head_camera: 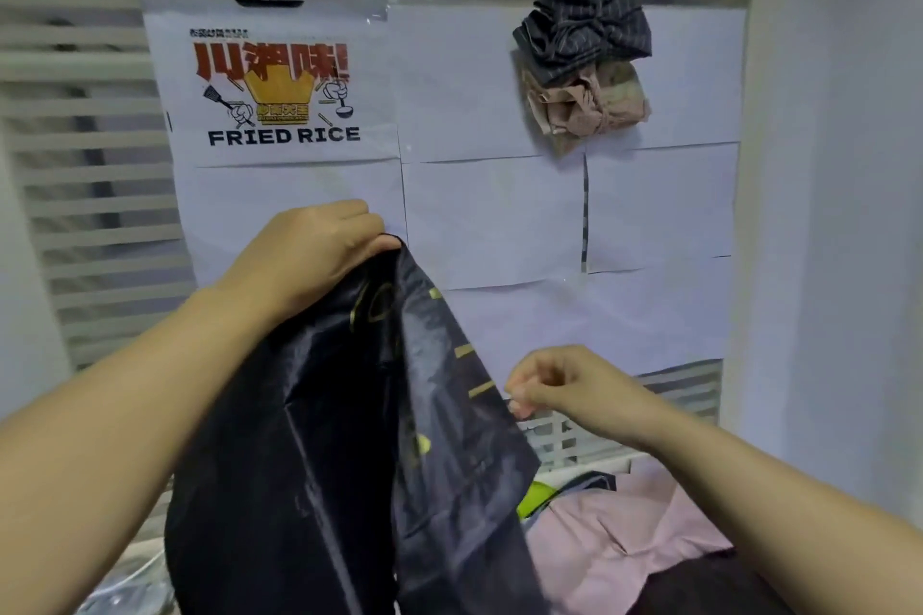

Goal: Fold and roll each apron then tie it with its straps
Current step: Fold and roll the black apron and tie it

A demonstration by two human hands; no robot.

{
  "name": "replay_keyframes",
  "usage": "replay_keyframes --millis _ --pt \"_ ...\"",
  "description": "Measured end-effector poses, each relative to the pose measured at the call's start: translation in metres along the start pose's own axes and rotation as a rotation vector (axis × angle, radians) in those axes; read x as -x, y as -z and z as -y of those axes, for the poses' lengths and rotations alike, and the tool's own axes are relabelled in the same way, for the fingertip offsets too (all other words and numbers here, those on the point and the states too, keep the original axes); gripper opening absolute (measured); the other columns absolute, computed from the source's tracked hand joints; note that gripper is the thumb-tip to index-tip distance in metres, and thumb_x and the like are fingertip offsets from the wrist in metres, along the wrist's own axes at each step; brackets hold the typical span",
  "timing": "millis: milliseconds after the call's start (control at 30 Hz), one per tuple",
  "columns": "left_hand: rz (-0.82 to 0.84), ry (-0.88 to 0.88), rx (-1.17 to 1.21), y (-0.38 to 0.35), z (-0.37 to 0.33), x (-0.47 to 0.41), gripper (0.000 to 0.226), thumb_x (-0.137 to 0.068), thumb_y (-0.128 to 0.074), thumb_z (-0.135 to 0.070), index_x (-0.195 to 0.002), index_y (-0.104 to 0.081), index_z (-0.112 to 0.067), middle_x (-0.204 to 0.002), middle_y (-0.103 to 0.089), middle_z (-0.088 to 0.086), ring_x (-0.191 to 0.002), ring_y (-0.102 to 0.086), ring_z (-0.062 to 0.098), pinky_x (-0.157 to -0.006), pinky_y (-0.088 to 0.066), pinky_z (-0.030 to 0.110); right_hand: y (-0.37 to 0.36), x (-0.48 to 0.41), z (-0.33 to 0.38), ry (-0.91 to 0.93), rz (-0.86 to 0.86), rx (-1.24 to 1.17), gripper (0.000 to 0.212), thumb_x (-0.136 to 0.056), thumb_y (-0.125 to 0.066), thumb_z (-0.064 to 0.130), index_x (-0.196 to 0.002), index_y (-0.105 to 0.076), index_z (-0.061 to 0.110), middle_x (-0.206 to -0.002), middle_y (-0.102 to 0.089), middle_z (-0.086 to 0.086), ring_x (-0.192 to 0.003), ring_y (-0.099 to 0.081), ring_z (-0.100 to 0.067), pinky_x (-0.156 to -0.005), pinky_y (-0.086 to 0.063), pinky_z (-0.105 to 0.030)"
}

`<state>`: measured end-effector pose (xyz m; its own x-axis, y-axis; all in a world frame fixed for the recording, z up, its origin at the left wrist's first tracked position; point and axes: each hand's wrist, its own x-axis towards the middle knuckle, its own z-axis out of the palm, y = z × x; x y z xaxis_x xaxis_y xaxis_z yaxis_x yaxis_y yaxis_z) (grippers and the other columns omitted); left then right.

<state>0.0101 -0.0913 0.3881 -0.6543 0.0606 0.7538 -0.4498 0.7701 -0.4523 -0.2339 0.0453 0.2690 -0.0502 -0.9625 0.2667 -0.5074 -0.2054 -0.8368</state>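
Backdrop: slatted wall papered with white sheets and a fried rice poster [277,87] | left hand [314,255]: closed, top corner of black apron [349,439] gripped, held up | right hand [559,387]: fingertips pinched at the apron's right edge | apron: hung between both hands above pink cloth [624,529]

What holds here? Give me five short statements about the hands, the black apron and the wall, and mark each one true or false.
1. The left hand grips the top of the black apron. True.
2. The right hand pinches the apron's right edge. True.
3. The black apron is already rolled and tied. False: it hangs open and loose.
4. The poster on the wall reads "FRIED RICE". True.
5. The bundles hanging on the wall are all black. False: the upper striped bundle is dark grey, and the lower bundle is pinkish beige.
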Motion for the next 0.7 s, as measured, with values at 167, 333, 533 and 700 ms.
replay_keyframes --millis 167,333,533,700 --pt "0.07 0.144 -0.008 0.0 0.014 0.012 0.078 -0.09 -0.012 -0.07 -0.08 -0.058 -0.007 -0.075 -0.056 0.007 -0.071 -0.058 0.033 -0.056 -0.048 0.039 -0.01 0.011 0.021 0.198 -0.664 -0.119 0.017 -0.088 -0.064 0.016 -0.072 -0.06 0.02 -0.062 -0.052 0.006 -0.056 -0.047 -0.004 -0.061 -0.043 -0.02" --pt "0.125 0.209 -0.008 0.002 0.006 0.009 0.065 -0.092 -0.026 -0.065 -0.081 -0.058 -0.01 -0.079 -0.058 0.008 -0.078 -0.058 0.033 -0.061 -0.042 0.037 -0.058 0.035 0.029 0.006 0.044 -0.1 0.039 -0.077 -0.064 0.058 -0.08 -0.062 0.019 -0.076 -0.062 0.006 -0.072 -0.065 -0.008 -0.073 -0.05 -0.028" --pt "0.133 0.249 -0.037 0.0 -0.006 -0.002 0.04 -0.098 -0.039 -0.042 -0.084 -0.059 -0.01 -0.078 -0.052 0.004 -0.083 -0.056 0.033 -0.064 -0.04 0.037 -0.063 0.028 0.025 -0.116 0.119 -0.105 0.06 -0.055 -0.064 0.073 -0.103 -0.06 0.038 -0.105 -0.058 0.013 -0.098 -0.059 -0.003 -0.092 -0.05 -0.03" --pt "0.095 0.258 0.01 -0.002 -0.013 -0.009 0.05 -0.095 -0.031 -0.051 -0.076 -0.055 -0.012 -0.071 -0.046 -0.002 -0.075 -0.054 0.032 -0.062 -0.044 0.039 -0.072 0.01 0.039 -0.101 0.018 -0.23 0.043 -0.07 -0.075 0.055 -0.096 -0.057 0.026 -0.092 -0.052 0.007 -0.083 -0.054 -0.003 -0.077 -0.043 -0.018"
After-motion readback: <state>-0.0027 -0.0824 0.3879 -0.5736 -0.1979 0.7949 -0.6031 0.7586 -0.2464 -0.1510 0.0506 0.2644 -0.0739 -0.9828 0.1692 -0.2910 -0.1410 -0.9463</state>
